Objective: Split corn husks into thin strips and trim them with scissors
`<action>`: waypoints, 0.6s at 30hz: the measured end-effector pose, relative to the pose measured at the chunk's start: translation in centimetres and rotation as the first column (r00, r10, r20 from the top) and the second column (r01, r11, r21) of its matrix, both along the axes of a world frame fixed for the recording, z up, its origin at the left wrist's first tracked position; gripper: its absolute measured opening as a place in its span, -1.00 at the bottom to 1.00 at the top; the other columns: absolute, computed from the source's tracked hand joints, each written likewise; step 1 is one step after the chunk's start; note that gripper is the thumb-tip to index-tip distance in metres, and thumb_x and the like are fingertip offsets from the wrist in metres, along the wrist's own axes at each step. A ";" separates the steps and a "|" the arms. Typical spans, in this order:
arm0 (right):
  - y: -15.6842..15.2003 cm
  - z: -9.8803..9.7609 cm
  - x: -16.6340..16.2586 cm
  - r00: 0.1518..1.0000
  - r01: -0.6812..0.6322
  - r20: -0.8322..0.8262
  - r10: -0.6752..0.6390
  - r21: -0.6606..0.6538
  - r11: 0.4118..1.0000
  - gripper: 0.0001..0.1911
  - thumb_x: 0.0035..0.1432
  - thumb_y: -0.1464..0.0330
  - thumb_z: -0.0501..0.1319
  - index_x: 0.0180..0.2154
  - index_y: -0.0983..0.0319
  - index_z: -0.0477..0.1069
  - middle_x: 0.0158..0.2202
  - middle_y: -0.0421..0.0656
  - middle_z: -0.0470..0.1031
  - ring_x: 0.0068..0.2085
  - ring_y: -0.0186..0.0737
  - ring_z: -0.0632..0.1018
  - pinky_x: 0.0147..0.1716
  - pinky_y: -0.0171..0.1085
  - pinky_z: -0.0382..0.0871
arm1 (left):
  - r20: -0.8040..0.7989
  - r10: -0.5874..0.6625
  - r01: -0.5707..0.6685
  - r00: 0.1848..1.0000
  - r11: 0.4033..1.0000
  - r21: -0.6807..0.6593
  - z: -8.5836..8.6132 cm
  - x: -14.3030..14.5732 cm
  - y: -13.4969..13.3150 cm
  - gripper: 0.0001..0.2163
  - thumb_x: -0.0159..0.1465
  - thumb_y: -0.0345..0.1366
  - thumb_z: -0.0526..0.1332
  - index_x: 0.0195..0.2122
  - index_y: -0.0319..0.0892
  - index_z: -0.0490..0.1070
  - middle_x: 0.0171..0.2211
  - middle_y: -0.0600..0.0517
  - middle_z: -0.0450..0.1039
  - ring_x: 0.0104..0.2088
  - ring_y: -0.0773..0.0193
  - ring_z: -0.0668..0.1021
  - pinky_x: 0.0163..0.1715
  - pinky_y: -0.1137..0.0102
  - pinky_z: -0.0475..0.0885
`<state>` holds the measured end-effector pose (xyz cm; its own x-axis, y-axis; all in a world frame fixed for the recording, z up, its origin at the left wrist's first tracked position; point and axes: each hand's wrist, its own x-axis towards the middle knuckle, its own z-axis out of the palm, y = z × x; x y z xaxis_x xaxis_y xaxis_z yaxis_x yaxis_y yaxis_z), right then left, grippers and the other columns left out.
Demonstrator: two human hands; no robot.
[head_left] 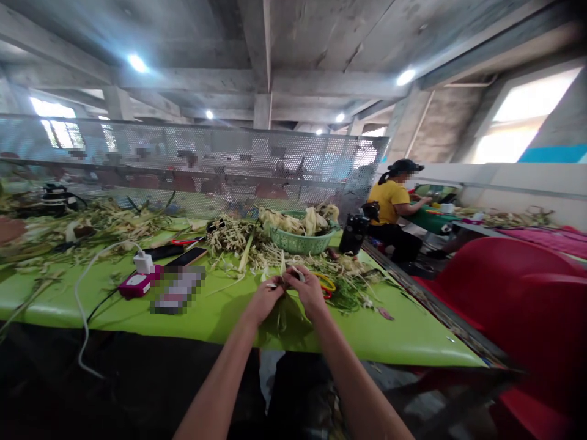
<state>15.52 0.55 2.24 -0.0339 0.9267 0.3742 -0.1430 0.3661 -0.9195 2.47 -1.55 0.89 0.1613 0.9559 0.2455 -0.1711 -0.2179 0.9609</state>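
Observation:
Over the near edge of the green-covered table (206,318), my left hand (266,299) and my right hand (307,289) are close together with fingers pinched. Between them runs a pale strip of dried plant leaf (282,319), which looks like corn husk; its lower part hangs below my fingers. The fingertips partly hide where it is gripped. Just right of my right hand lies a yellow and red loop-handled thing (327,285), perhaps scissors. Behind my hands, a green plastic basket (300,243) holds pale husks (312,221), with loose shredded strips (233,238) heaped around it.
To the left lie a magenta power strip (136,285) with a white charger (143,263), a cable and a dark phone (187,257). A black container (353,233) stands beside the basket. Red chairs (504,287) are at right; a person in yellow (391,201) sits beyond.

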 end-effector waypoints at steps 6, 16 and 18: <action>-0.6 0.8 0.0 0.996 -0.088 -0.039 0.086 -0.052 0.995 -0.68 -0.13 0.22 0.41 -0.30 0.20 0.50 -0.40 -0.19 0.49 -0.38 -0.26 0.44 -0.33 -0.28 0.29 | 0.279 0.093 -0.049 0.956 0.986 -0.161 0.4 -0.5 -0.1 -0.69 0.02 -0.10 0.33 -0.32 -0.20 0.41 -0.53 0.10 0.38 -0.52 0.38 0.41 -0.45 0.46 0.30; -0.1 0.3 0.2 0.997 0.072 0.022 -0.072 0.037 0.997 -0.79 -0.11 0.23 0.36 -0.46 0.22 0.46 -0.56 -0.25 0.39 -0.48 -0.31 0.34 -0.43 -0.30 0.21 | 0.024 0.037 -0.036 0.999 0.999 -0.031 -0.2 -0.3 0.2 -0.72 0.07 -0.09 0.29 -0.37 -0.20 0.40 -0.49 0.09 0.39 -0.46 0.35 0.39 -0.39 0.44 0.30; -0.1 0.3 0.2 0.996 0.088 0.031 -0.089 0.040 0.995 -0.80 -0.10 0.23 0.36 -0.47 0.22 0.46 -0.56 -0.25 0.38 -0.48 -0.31 0.34 -0.44 -0.30 0.20 | 0.029 0.033 -0.032 0.999 0.999 -0.023 -0.2 -0.3 0.2 -0.73 0.08 -0.11 0.28 -0.31 -0.20 0.41 -0.44 0.07 0.42 -0.43 0.34 0.41 -0.36 0.44 0.31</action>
